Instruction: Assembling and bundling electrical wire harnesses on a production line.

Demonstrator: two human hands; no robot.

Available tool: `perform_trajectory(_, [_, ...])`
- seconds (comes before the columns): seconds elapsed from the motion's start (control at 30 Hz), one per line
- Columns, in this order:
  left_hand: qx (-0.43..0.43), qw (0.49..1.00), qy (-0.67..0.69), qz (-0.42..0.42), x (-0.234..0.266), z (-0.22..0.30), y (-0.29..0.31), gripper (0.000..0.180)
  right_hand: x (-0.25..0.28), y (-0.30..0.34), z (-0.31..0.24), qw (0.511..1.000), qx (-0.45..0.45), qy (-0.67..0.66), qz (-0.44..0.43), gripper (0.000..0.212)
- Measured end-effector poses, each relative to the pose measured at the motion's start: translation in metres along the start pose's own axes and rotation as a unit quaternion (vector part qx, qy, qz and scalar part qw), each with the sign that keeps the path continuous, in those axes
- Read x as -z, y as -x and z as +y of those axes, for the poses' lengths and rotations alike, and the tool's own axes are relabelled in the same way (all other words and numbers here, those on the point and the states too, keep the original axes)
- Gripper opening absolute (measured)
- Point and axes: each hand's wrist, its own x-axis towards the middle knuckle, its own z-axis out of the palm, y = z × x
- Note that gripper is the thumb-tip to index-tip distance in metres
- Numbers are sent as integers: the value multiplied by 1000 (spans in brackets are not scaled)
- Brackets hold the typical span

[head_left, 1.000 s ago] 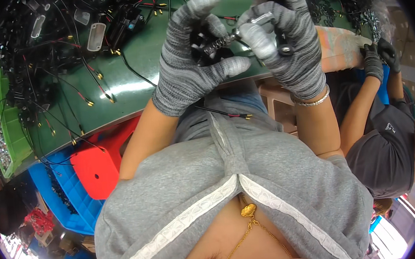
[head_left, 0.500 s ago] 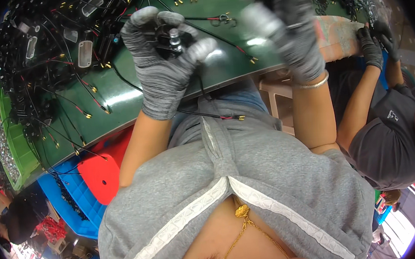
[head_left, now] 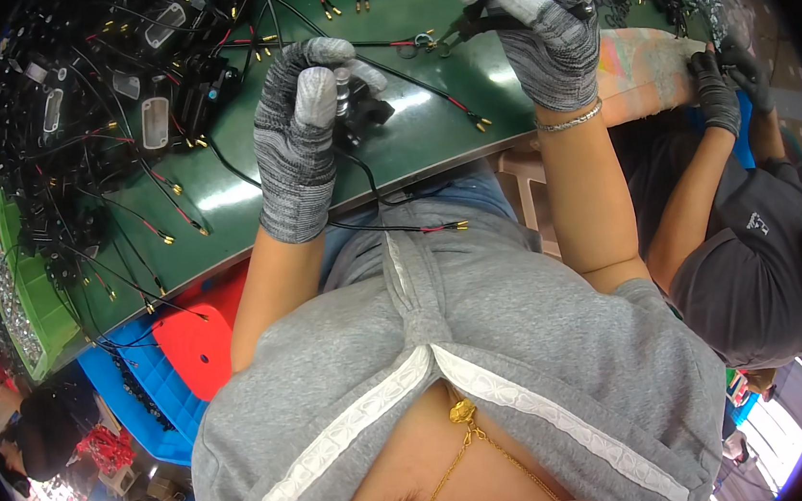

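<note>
Left hand: the left hand (head_left: 299, 140), in a grey knitted glove, is closed around a small black plastic part with wires (head_left: 361, 111), held just above the table.
Right hand: the right hand (head_left: 538, 20), also in a grey knitted glove, is closed on a dark thin tool (head_left: 476, 23); its tip is hard to see.
Black wire: a black wire with a red sleeve and brass tip (head_left: 418, 227) hangs from the black part over the table edge, above the grey shirt.
Table: the green table (head_left: 410, 148) carries many more black parts with wires (head_left: 118, 114), mostly at the left.
Tray: a bright green plastic tray (head_left: 23, 287) stands at the far left of the table.
Neighbour: another person's gloved hand (head_left: 716, 90) works at the right.
Below table: a red plastic stool (head_left: 193, 348) and blue plastic crate (head_left: 139, 392).
</note>
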Motion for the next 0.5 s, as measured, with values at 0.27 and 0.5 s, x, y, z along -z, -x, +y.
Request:
perform_trajectory(0.27, [-24, 999, 31, -4, -3, 6, -1, 29, 1, 1, 3, 1000, -4, 15, -7, 68])
perform_trajectory(0.5, [-9, 999, 49, -2, 1, 7, 0, 28, -5, -2, 1, 1000, 14, 13, 16, 67])
